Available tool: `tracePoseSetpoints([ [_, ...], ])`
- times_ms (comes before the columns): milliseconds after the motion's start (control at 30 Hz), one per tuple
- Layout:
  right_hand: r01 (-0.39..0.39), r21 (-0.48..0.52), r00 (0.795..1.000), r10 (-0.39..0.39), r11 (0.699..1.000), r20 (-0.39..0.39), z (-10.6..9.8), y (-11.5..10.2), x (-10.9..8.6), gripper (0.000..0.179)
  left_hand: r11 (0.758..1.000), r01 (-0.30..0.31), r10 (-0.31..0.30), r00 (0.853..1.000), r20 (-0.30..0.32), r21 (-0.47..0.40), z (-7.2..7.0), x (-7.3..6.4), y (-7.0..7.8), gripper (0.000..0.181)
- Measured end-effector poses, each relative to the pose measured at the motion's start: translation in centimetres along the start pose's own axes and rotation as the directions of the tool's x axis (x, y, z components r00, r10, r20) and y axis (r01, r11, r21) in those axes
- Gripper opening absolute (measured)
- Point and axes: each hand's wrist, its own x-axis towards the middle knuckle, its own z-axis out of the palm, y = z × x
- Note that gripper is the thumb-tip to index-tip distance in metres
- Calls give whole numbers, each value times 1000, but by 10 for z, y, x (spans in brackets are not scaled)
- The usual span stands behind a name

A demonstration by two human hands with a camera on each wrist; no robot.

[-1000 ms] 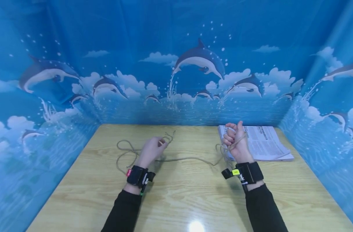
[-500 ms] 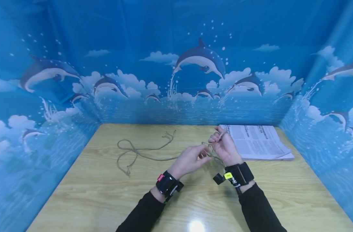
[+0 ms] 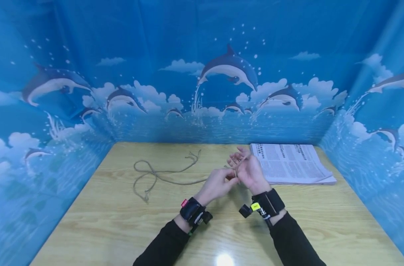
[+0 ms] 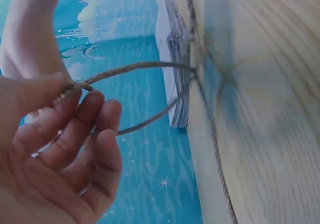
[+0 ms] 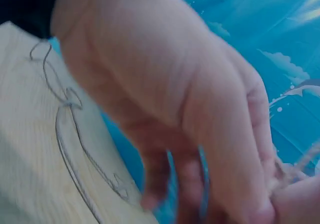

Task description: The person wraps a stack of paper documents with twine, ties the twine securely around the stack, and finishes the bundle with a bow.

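Head view: two black sleeves (image 3: 165, 242) rise from the bottom edge of the frame, and above them each wrist wears a black band (image 3: 270, 203), the left with a red tag (image 3: 184, 203) and the right with a yellow tag (image 3: 255, 206). Right of centre, the two hands meet above the pale wooden table (image 3: 99, 221). The left hand (image 3: 218, 183) pinches a thin brown cord (image 3: 154, 173) between thumb and finger, as the left wrist view makes clear. Beside it, the right hand (image 3: 250, 170) is turned palm up, its fingers relaxed and slightly bent.

In the left wrist view, a loop of cord arches from the pinch to a meeting point above the middle; whether that is a knot or a crossing I cannot tell. Back in the head view, the cord runs leftward across the table, bends into loose curves left of centre, and sends a frayed end up toward the table's far edge.

Farther off, right of centre, a stack of newspapers (image 3: 295, 162) lies just beyond the right hand. Behind everything, a blue curtain (image 3: 155, 37) printed with dolphins and white clouds fills the upper frame.
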Motion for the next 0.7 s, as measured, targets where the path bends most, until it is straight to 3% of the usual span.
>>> tracePoseSetpoints([
  [67, 20, -188, 999, -14, 982, 34, -2, 0, 1, 48, 997, 28, -31, 999, -42, -65, -2, 0, -3, 14],
  [133, 59, -402, 996, -29, 914, 81, -7, -1, 3, 59, 989, 60, -72, 993, -91, -132, -5, 1, -6, 17],
  [167, 84, -518, 995, -41, 852, 94, -9, -1, 4, 60, 984, 72, -92, 989, -116, -162, -7, 1, -7, 18],
  [233, 126, -713, 991, -57, 690, 120, -14, -1, 5, 59, 975, 95, -128, 980, -154, -202, -11, 1, -11, 18],
  [333, 177, -854, 983, -39, 489, 182, -18, 1, 5, 54, 979, 92, -128, 972, -195, -184, -15, 2, -15, 14],
  [367, 197, -877, 979, -37, 439, 201, -18, 1, 5, 49, 982, 87, -120, 973, -199, -169, -17, 2, -16, 11],
  [400, 215, -885, 975, -34, 413, 221, -18, 2, 4, 45, 984, 81, -112, 974, -198, -156, -18, 3, -17, 8],
  [467, 242, -885, 968, -44, 399, 245, -17, 3, 4, 37, 989, 65, -88, 980, -178, -133, -20, 3, -18, 6],
  [533, 266, -897, 964, -97, 354, 248, -17, 3, 5, 32, 990, 61, -79, 987, -141, -129, -22, 3, -19, 6],
  [567, 267, -897, 963, -127, 354, 236, -17, 2, 5, 30, 989, 62, -79, 989, -125, -133, -23, 3, -20, 7],
  [633, 261, -883, 961, -189, 390, 201, -19, -2, 6, 30, 987, 61, -76, 992, -102, -151, -26, 3, -21, 13],
  [700, 242, -852, 961, -237, 465, 143, -23, -9, 7, 32, 986, 67, -85, 990, -113, -154, -31, 3, -23, 19],
])
